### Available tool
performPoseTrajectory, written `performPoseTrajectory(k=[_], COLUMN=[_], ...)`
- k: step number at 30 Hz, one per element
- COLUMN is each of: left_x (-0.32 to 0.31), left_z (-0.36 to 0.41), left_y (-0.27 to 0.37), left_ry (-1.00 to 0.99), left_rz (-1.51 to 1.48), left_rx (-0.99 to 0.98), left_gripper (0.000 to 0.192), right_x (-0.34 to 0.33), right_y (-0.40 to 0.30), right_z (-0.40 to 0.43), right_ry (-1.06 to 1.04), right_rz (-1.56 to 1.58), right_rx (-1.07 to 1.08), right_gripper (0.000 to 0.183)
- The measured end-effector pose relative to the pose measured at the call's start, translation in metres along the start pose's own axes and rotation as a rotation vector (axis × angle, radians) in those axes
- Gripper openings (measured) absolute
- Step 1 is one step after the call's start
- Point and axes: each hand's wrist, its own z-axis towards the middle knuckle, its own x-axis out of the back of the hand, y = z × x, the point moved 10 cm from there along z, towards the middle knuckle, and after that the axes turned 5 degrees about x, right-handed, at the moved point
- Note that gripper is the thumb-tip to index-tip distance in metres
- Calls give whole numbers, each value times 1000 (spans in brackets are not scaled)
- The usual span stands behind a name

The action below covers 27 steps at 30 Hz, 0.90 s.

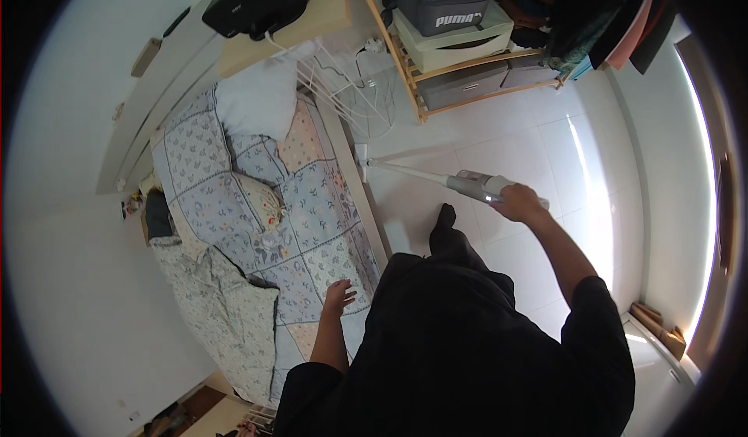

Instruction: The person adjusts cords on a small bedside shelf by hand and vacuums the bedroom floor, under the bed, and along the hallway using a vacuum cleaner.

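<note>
My right hand (519,203) grips the handle of a white and grey cordless stick vacuum cleaner (467,187). A small light glows on its body. Its pale tube slants left to a floor head (362,162), which lies on the tiles close against the bed frame (343,124); part of the head may be hidden by the frame. My left hand (340,297) is empty, fingers apart, above the near side of the bed. Beneath it spreads a patchwork-patterned quilt (315,203) with flowers and leaves.
A white wire basket table (365,110) stands beyond the floor head, with cables near it. A wooden rack (416,95) holds boxes, a Puma backpack (447,4) and hanging clothes (622,28). A white pillow (257,101) and a crumpled blanket (228,314) lie on the bed.
</note>
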Motion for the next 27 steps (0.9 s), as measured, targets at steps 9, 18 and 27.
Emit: performPoseTrajectory(k=[9, 18, 27], left_x=[-5, 22, 4], left_z=[-21, 18, 36], left_y=[-13, -138, -194], left_ry=[16, -73, -153], left_rz=[267, 386, 746], left_rx=[-195, -127, -39], left_gripper=[56, 52, 45], right_x=[-117, -207, -291], right_y=[4, 76, 66], right_z=[-96, -361, -480], right_ry=[-64, 44, 212], right_rz=[216, 445, 987], right_rx=[-160, -519, -927], right_gripper=[49, 46, 42])
